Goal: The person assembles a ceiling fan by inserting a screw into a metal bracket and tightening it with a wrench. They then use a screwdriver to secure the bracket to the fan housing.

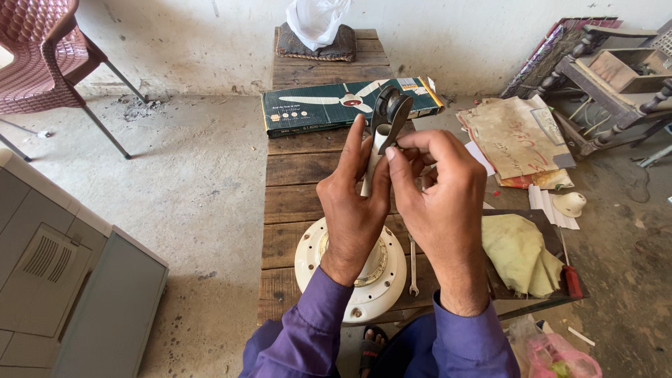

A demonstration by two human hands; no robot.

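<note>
left hand [352,210] + right hand [439,203]: grip white rod [372,164] | above bench [297,168] centre, edges clear

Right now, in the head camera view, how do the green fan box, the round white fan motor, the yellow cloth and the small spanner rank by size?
1. Green fan box, the longest, though farther away.
2. Round white fan motor and yellow cloth: look about alike; hands hide part of the motor, so unranked.
3. Small spanner, clearly the smallest.

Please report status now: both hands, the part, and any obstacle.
Left hand and right hand both grip white rod with black bracket. Held above fan motor. Nothing blocking.
</note>
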